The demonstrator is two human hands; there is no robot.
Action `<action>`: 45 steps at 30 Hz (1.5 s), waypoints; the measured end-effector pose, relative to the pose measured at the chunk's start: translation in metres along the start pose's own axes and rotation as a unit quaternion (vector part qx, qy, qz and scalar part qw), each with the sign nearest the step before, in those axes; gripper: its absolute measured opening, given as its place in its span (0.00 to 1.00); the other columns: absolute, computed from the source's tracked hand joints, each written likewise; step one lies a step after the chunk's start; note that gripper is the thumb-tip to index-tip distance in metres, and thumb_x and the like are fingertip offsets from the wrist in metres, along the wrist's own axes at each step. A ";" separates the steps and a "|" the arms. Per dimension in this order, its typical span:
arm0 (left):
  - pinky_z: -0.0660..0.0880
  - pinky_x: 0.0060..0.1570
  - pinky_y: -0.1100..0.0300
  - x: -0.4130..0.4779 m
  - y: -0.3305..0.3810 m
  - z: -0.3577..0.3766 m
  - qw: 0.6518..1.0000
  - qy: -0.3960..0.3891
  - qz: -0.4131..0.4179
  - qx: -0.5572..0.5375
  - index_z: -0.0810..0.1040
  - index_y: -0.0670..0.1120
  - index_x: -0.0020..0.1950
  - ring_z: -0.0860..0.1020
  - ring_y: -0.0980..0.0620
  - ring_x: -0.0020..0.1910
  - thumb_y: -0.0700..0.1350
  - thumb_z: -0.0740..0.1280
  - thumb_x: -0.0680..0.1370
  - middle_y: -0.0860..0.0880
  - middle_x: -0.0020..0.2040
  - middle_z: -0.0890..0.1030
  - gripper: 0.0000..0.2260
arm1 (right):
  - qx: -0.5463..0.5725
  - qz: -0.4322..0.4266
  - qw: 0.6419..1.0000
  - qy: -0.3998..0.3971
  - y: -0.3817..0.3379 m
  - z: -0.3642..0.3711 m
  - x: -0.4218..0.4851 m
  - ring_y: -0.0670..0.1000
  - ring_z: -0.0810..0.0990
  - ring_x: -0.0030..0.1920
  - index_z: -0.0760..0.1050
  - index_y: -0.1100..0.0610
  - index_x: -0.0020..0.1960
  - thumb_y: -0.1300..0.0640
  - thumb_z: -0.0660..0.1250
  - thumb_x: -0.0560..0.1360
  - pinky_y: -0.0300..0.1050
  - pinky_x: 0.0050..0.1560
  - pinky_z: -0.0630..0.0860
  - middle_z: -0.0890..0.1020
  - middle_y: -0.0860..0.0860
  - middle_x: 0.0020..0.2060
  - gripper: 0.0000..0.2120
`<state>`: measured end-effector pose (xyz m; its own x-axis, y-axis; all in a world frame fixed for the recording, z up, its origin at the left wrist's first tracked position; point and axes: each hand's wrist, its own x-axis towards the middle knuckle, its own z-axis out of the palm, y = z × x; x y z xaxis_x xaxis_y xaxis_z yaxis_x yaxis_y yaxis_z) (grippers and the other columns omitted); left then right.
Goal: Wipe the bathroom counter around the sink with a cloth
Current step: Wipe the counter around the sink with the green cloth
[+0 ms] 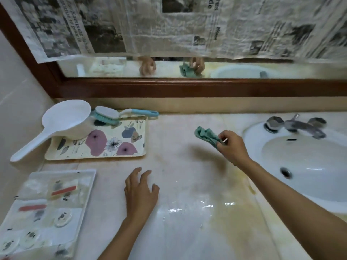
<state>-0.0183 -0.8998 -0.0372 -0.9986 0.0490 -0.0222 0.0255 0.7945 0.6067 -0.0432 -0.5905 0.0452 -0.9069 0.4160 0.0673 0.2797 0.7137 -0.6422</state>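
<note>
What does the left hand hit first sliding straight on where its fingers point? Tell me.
Probably the floral tray, near its right front corner; only bare counter lies between. The left hand might just slip past that corner.

A ladle [66, 121] and brush [107, 115] rest on the tray [97, 154], left of the sink [309, 166].

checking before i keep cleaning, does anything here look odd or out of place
Two things. Newspaper hangs over most of the mirror, leaving only a bottom strip showing. A yellowish stain runs along the counter beside the sink, with wet patches near it.
</note>
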 end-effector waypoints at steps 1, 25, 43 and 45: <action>0.62 0.67 0.50 0.007 0.010 0.007 1.000 -0.005 0.016 0.000 0.77 0.49 0.65 0.62 0.45 0.71 0.43 0.69 0.73 0.48 0.72 0.67 0.20 | -0.056 -0.026 0.998 -0.011 0.011 0.001 0.004 0.54 0.75 0.40 0.76 0.57 0.44 0.61 0.68 0.72 0.46 0.37 0.68 0.76 0.51 0.41 0.02; 0.66 0.63 0.43 0.027 0.026 0.052 0.987 0.014 0.030 0.159 0.73 0.50 0.67 0.63 0.45 0.70 0.56 0.55 0.73 0.49 0.73 0.67 0.25 | -0.259 -0.103 0.947 -0.157 0.107 0.062 0.128 0.56 0.46 0.78 0.49 0.49 0.78 0.38 0.46 0.80 0.56 0.73 0.54 0.50 0.49 0.79 0.30; 0.67 0.61 0.42 0.027 0.027 0.052 0.986 0.034 0.035 0.157 0.73 0.48 0.66 0.65 0.42 0.69 0.54 0.57 0.72 0.47 0.72 0.68 0.24 | -0.259 -0.118 0.945 -0.160 0.108 0.059 0.069 0.58 0.46 0.78 0.48 0.46 0.78 0.40 0.41 0.80 0.58 0.73 0.55 0.50 0.48 0.79 0.28; 0.66 0.61 0.42 0.027 0.027 0.053 0.986 0.032 0.037 0.158 0.73 0.48 0.67 0.64 0.43 0.70 0.53 0.57 0.72 0.47 0.72 0.68 0.24 | -0.251 -0.049 0.957 -0.138 0.090 0.075 0.102 0.59 0.44 0.77 0.46 0.48 0.79 0.43 0.43 0.82 0.58 0.74 0.50 0.48 0.49 0.79 0.27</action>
<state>-0.0418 -0.8453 -0.0635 -0.9942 0.0831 0.0684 0.1010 0.9395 0.3274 -0.1340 -0.5259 -0.0635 -0.9658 0.2180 -0.1407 0.2425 0.9511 -0.1912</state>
